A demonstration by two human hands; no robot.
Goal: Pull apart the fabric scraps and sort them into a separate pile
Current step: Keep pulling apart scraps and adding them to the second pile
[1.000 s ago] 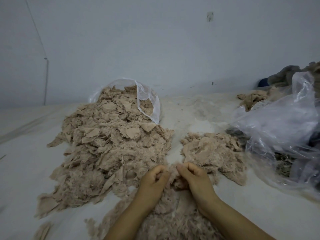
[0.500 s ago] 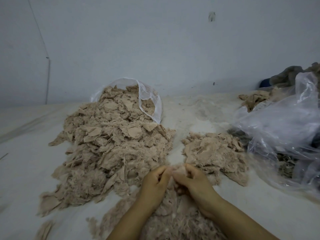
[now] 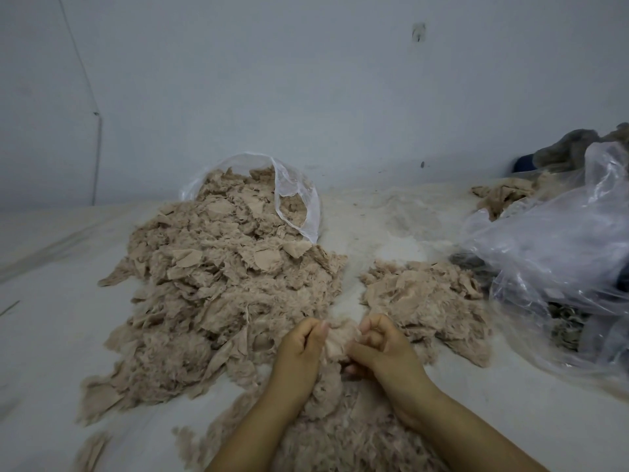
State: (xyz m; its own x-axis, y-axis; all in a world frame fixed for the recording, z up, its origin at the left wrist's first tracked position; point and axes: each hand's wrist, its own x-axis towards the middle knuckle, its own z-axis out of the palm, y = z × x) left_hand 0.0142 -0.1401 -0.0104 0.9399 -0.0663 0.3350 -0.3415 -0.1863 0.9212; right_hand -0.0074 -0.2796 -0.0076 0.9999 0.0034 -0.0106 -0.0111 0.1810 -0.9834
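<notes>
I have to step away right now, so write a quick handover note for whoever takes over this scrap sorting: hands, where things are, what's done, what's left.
Left hand: pinching one side of a scrap.
Right hand: gripping the other side of the same scrap, held just above the near heap.
Big pile: on the left, spilling from an open bag.
Small pile: on the right, apart from the big one, beside a crumpled plastic bag.
Done: some scraps appear sorted into the small pile.
Left: pull this scrap apart, drop it on the right, then work through the rest, which is most of the material.
</notes>
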